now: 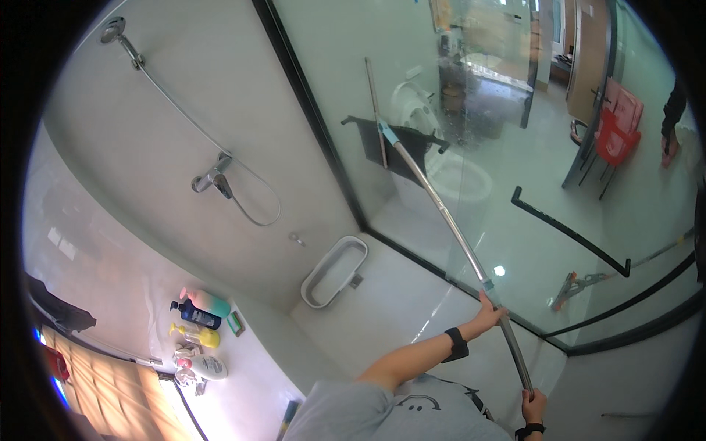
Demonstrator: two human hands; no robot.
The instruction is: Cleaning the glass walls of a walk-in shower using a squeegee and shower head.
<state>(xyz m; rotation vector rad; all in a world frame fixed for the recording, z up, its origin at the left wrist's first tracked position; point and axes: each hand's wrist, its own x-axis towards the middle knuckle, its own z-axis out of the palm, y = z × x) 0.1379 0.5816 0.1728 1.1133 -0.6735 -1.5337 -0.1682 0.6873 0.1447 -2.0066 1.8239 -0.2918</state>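
Both hands grip the metal pole (441, 206) of a long-handled cleaning tool. My left hand (490, 315) holds it near a pale blue collar, and my right hand (534, 406) is closed around its lower end. A light blue joint (388, 133) links the pole to a narrow bar head (373, 91), which appears to lie against the glass partition (325, 49). Whether the head is a squeegee or a flat mop seen edge-on, I cannot tell. Past the glass, a dark towel (405, 146) hangs on a black rail. Watery marks streak part of the pane.
An oblong grey bucket (334, 273) stands in the shower corner. A mixer tap (212, 179) and hand shower (113, 30) are on the wall. Several pump bottles (201, 314) line the ledge. Through glass appear a toilet (458, 176), a red chair (618, 138), a mop (573, 289) and another person's hand (669, 151).
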